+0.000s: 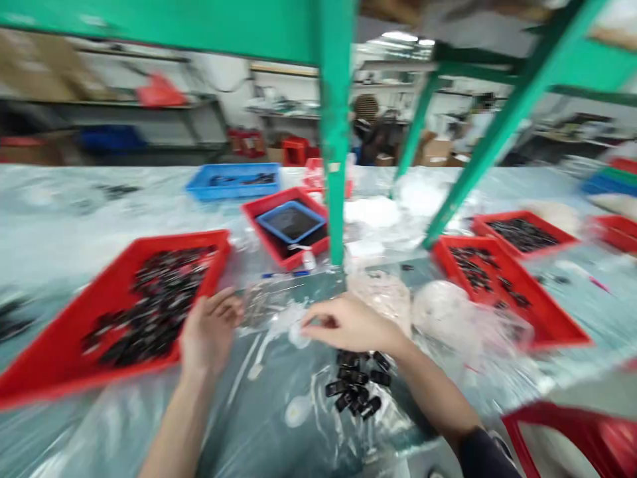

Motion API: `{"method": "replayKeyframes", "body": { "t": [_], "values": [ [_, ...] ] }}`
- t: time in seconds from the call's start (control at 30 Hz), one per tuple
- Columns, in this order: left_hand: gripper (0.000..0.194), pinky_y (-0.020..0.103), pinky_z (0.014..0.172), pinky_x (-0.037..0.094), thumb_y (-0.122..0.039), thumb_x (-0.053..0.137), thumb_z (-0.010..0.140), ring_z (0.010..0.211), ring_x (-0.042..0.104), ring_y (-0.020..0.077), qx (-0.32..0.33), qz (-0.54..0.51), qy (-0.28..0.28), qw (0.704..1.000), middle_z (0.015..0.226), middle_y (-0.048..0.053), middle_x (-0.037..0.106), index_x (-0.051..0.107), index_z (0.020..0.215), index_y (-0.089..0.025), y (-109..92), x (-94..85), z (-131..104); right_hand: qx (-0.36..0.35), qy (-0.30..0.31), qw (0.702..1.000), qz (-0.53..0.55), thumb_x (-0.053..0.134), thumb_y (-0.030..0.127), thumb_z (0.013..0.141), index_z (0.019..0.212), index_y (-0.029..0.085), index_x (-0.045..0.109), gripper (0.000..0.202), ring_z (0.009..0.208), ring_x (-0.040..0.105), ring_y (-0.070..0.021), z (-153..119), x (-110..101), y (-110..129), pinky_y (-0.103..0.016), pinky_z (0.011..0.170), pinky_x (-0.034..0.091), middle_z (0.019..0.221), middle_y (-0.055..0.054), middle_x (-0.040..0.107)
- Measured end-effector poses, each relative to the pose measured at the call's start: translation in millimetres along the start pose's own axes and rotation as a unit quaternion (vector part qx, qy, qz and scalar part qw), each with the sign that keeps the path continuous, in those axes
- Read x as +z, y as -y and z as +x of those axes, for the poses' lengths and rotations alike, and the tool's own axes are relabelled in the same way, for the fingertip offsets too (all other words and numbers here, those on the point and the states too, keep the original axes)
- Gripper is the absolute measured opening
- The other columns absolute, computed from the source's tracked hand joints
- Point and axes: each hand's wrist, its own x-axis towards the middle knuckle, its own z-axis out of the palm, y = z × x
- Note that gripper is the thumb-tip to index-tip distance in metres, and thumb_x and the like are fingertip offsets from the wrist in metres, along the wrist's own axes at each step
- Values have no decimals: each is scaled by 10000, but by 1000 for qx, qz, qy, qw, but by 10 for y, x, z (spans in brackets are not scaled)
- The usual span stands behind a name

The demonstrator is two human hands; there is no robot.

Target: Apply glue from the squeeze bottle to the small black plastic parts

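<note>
Currently, right hand [348, 325] pinches a clear bag [279, 312] above black clips [355, 388]; left hand [209, 328] rests half-curled beside the red tray [60, 345]; filling likely follows.

I am seeing the whole view smearing with motion blur, so the black pieces in the big red tray [60, 352] are reading only as dark streaks. My right hand [348, 325] is pinching something too small and blurred to tell (a pale speck at most), and its wrist is hiding part of the pile of black parts [355, 388]. The red bin [577, 435] is being cut off at the lower right corner.
</note>
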Motion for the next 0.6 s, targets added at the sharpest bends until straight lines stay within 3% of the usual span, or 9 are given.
{"method": "replayKeyframes", "body": {
  "t": [0.07,0.13,0.2,0.27,0.33,0.4,0.5,0.6],
  "values": [
    [377,376,522,490,-651,547,919,617,630,204,26,30,-28,999,710,-16,743,789,867,-366,35,-198,74,-33,64,997,-3,708,337,991,983,196,788,162,571,494,-101,204,88,3,-241,606,341,612,60,558],
    [311,372,485,456,-622,580,902,544,588,201,87,93,-52,991,602,-64,691,760,796,-393,50,-225,127,-53,123,989,63,697,371,1001,1099,187,769,221,537,389,-98,308,159,33,-241,570,300,558,88,428],
    [296,356,487,448,-582,597,898,531,580,201,164,162,-54,972,580,-59,673,733,792,-342,46,-44,77,-67,219,957,180,667,455,1014,1277,174,720,389,539,308,-100,263,246,129,-232,550,287,554,100,352],
    [350,345,542,479,-564,555,934,589,611,202,200,215,-5,956,662,-19,708,724,849,-269,35,246,-67,-57,309,911,266,669,529,997,1414,167,655,552,543,278,-97,119,361,286,-224,532,282,565,100,362],
    [411,323,553,483,-584,550,931,599,622,198,201,255,20,945,660,9,703,732,846,-226,50,499,-200,-19,309,908,284,732,523,954,1487,174,606,649,545,305,-92,-28,482,449,-218,538,301,584,94,402],
    [502,309,579,491,-572,453,991,602,624,188,191,300,34,934,646,33,693,737,832,-190,105,612,-218,6,286,918,274,741,466,954,1562,218,522,692,581,385,-98,-93,580,555,-215,581,341,636,79,461],
    [505,285,631,487,-519,455,1022,633,609,163,180,354,43,917,692,47,709,728,788,-164,212,547,-101,47,267,927,258,600,488,1036,1604,222,459,643,604,440,-116,-30,704,611,-231,615,381,655,59,453],
    [400,278,690,487,-433,519,1020,657,595,150,179,379,60,906,729,41,715,741,824,-163,282,471,-65,29,266,937,226,557,538,1040,1618,201,438,679,550,438,-134,36,829,633,-230,539,391,599,55,422]
  ]
}}
